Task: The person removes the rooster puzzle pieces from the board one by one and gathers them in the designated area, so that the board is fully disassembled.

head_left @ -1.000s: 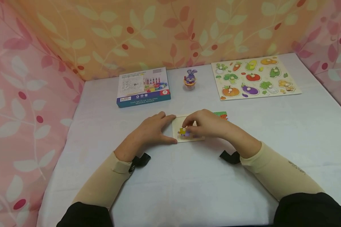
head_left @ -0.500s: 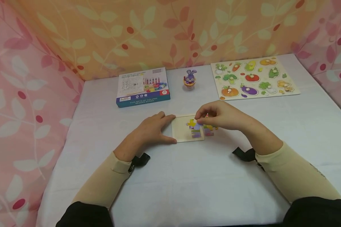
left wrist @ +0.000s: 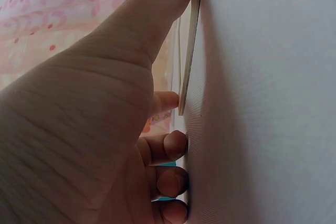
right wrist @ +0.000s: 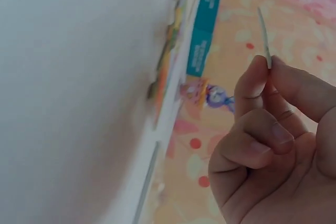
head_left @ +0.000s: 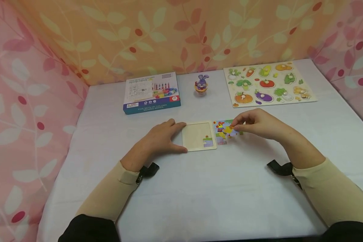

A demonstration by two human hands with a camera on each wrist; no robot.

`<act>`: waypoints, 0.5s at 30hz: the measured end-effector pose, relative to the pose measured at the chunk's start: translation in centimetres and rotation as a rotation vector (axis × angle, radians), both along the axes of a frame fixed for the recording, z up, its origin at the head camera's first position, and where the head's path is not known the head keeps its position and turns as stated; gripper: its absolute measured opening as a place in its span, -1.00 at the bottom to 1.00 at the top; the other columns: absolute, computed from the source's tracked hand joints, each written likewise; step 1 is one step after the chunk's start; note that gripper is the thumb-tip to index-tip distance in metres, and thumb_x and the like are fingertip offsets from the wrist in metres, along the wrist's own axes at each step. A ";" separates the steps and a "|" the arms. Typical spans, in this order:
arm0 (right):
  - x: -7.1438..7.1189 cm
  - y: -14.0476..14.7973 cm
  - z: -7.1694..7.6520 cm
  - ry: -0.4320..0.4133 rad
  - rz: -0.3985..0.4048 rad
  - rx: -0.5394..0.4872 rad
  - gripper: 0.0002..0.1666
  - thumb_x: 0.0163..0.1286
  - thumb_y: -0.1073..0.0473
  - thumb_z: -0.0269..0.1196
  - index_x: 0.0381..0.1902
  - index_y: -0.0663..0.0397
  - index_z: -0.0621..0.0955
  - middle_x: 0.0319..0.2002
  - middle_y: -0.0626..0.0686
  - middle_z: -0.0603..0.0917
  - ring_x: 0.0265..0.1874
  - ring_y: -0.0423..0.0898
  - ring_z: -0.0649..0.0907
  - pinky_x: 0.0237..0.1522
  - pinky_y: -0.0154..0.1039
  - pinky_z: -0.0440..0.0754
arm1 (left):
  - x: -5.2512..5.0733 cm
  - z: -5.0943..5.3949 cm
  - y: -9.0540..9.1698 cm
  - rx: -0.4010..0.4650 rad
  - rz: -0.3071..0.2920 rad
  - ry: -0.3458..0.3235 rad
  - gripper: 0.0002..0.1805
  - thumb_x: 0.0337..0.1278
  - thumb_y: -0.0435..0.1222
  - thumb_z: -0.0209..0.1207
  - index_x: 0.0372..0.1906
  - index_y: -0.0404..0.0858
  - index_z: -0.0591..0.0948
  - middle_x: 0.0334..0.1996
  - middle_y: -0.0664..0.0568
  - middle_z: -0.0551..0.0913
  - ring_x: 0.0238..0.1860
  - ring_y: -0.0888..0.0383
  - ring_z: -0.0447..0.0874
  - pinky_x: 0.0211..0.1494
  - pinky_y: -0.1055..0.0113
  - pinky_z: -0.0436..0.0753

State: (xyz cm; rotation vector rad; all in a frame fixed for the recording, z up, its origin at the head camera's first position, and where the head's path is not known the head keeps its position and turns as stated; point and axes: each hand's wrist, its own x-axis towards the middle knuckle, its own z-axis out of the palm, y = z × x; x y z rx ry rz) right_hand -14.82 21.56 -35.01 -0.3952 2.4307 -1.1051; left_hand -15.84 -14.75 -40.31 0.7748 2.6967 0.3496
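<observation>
A small pale wooden puzzle board (head_left: 193, 136) lies flat on the table, with one jigsaw piece (head_left: 208, 143) in its lower right corner. My left hand (head_left: 158, 137) holds the board's left side, thumb at the near corner and index finger at the far one. Between thumb and index finger, my right hand (head_left: 260, 125) pinches another jigsaw piece (right wrist: 264, 38), seen edge-on in the right wrist view. That hand is over several colourful jigsaw pieces (head_left: 220, 126) lying right of the board, partly hidden by it and the held piece.
At the back left lies a bead-toy box (head_left: 152, 92). A purple rabbit figure (head_left: 202, 84) stands beside it. The vegetable peg puzzle (head_left: 269, 84) lies at the back right. Patterned cloth walls (head_left: 181, 37) border the white table (head_left: 199, 195).
My right hand has moved right, from above the board to above the loose pieces, carrying the pinched jigsaw piece out of the board. My left hand has stayed at the board's left side.
</observation>
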 end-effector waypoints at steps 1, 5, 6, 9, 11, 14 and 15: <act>-0.1 0.2 -0.4 -0.005 -0.006 0.012 -0.77 0.45 0.15 0.35 -0.01 0.10 0.75 -0.16 0.01 0.77 -0.19 -0.03 0.57 -0.20 -0.24 0.47 | 0.0 0.0 0.0 -0.002 0.001 0.000 0.16 -0.17 0.48 0.33 0.58 0.10 0.29 -0.03 0.10 0.44 -0.09 0.10 0.44 -0.04 0.17 0.50; -0.7 0.8 -1.7 -0.025 -0.003 0.056 -0.77 0.44 0.15 0.35 -0.02 0.10 0.77 -0.08 0.01 0.77 -0.10 -0.01 0.55 -0.13 -0.21 0.48 | 0.0 0.0 -0.1 -0.005 0.003 -0.002 0.16 -0.17 0.48 0.33 0.58 0.11 0.29 -0.04 0.10 0.44 -0.10 0.11 0.44 -0.05 0.18 0.49; -0.8 0.8 -1.9 -0.028 0.001 0.064 -0.77 0.44 0.15 0.35 -0.03 0.11 0.78 -0.07 0.01 0.77 -0.09 0.00 0.54 -0.12 -0.19 0.47 | 0.0 0.0 -0.1 -0.004 0.002 -0.004 0.16 -0.17 0.49 0.33 0.58 0.11 0.28 -0.04 0.11 0.44 -0.10 0.11 0.44 -0.06 0.19 0.49; -0.9 0.8 -2.3 -0.018 0.017 0.086 -0.79 0.42 0.13 0.37 -0.07 0.09 0.79 -0.08 0.02 0.76 -0.07 0.01 0.53 -0.08 -0.13 0.45 | 0.0 -0.2 0.0 -0.003 0.000 0.001 0.16 -0.18 0.50 0.32 0.58 0.11 0.29 -0.05 0.12 0.43 -0.11 0.11 0.44 -0.07 0.19 0.48; -1.0 0.7 -2.5 -0.007 0.024 0.099 -0.80 0.41 0.12 0.39 -0.09 0.07 0.80 -0.10 0.01 0.76 -0.09 0.01 0.53 -0.08 -0.11 0.43 | 0.0 -0.2 0.0 -0.001 0.002 0.003 0.17 -0.18 0.50 0.32 0.58 0.11 0.29 -0.05 0.11 0.43 -0.11 0.11 0.43 -0.08 0.19 0.48; -0.9 0.5 -2.5 0.008 0.031 0.120 -0.82 0.40 0.11 0.40 -0.12 0.04 0.82 -0.13 -0.01 0.77 -0.13 0.00 0.53 -0.09 -0.10 0.42 | -0.1 -0.2 0.0 -0.003 0.007 0.003 0.17 -0.20 0.51 0.32 0.58 0.12 0.29 -0.05 0.12 0.44 -0.10 0.11 0.44 -0.08 0.19 0.49; -0.9 0.4 -2.6 0.013 0.035 0.125 -0.82 0.39 0.11 0.40 -0.12 0.05 0.82 -0.14 0.00 0.77 -0.14 0.00 0.53 -0.10 -0.10 0.42 | -0.1 -0.2 0.0 -0.003 0.007 0.001 0.18 -0.20 0.51 0.32 0.58 0.12 0.29 -0.04 0.12 0.44 -0.10 0.11 0.44 -0.07 0.19 0.49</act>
